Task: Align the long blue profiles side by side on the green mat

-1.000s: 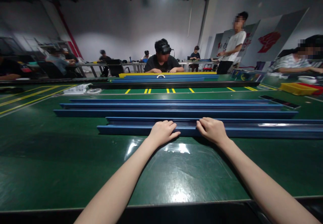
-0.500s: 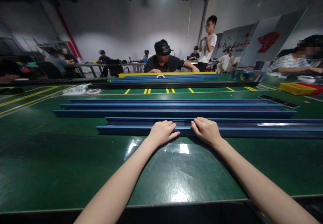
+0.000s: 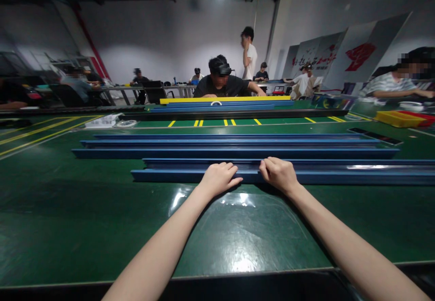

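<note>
A long blue channel (image 3: 183, 175), open at the top, lies across the green table in front of me and runs out of view on the right. Over its near wall is my left hand (image 3: 220, 177), closed on it with the thumb along the front face and the fingers reaching inside. A short way to the right, my right hand (image 3: 279, 173) is curled into a fist on the same channel. Its fingertips are tucked in, and whatever they may hold is hidden.
More blue channels (image 3: 234, 153) lie parallel just beyond. A phone-like dark slab (image 3: 375, 136) rests at their right end. Farther off are a black bar (image 3: 238, 114), a yellow bar (image 3: 224, 99) with a person leaning over it, and a yellow tray (image 3: 397, 119). Several people sit around.
My right hand has moved slightly to the right, its fingers curled tighter. My left hand and the channel look nearly unchanged. The standing person in the background has moved left and turned.
</note>
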The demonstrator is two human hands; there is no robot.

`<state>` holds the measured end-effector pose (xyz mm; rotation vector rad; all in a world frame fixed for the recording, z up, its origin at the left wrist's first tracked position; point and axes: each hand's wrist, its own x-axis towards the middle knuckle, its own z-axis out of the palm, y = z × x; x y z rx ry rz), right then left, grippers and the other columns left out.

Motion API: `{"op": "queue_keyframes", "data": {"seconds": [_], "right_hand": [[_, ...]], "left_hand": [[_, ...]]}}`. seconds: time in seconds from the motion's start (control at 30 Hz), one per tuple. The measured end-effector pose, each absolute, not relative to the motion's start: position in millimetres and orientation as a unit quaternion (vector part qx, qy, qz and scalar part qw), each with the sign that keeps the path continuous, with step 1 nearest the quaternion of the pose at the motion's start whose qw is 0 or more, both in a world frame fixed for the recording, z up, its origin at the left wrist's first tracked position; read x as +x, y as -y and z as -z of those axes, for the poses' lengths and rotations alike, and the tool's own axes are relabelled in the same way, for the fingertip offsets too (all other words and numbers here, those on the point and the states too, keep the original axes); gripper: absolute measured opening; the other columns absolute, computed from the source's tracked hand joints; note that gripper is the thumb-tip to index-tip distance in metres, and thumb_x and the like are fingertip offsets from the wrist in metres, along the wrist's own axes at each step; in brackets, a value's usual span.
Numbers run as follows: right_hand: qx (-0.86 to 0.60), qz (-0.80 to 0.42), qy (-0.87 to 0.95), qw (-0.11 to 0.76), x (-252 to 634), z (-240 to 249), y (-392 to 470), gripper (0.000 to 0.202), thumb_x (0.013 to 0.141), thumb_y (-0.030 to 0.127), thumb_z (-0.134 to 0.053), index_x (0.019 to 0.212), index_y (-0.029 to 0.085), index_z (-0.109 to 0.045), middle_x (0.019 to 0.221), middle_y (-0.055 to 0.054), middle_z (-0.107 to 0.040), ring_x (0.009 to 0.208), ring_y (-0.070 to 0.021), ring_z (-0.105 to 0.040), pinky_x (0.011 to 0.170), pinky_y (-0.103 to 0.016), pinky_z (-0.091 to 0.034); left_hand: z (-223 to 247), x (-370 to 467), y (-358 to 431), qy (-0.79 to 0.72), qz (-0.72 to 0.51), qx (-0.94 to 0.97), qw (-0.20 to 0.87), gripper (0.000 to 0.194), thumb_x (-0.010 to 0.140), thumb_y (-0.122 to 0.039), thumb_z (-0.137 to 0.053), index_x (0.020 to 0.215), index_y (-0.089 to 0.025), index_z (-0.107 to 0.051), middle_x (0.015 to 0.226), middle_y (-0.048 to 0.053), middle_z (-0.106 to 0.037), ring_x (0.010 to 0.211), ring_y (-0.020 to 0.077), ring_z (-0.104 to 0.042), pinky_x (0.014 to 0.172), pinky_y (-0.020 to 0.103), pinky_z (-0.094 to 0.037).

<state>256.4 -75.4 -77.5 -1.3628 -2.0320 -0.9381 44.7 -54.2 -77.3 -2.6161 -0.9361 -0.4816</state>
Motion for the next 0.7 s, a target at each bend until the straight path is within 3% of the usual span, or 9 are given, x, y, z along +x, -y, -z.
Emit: {"op": "queue_keyframes", "data": {"seconds": [0.7], "right_hand": [[-0.619,0.319,0.664,0.273,294.8,77.0,80.4,0.038,0.076,0.028,-0.036,0.041,0.016,-0.046,0.044,-0.002,-0.051,0.042,-0.0086,-0.040,0.044,-0.022,-0.019]], "left_hand": [[73.6,44.2,56.4,0.344,0.165,-0.913,0.143,0.033,0.084,-0.045,-0.039,0.084,-0.016,-0.054,0.081,0.005,-0.060,0.076,0.0166,-0.057,0.060,0.025,-0.039]]}}
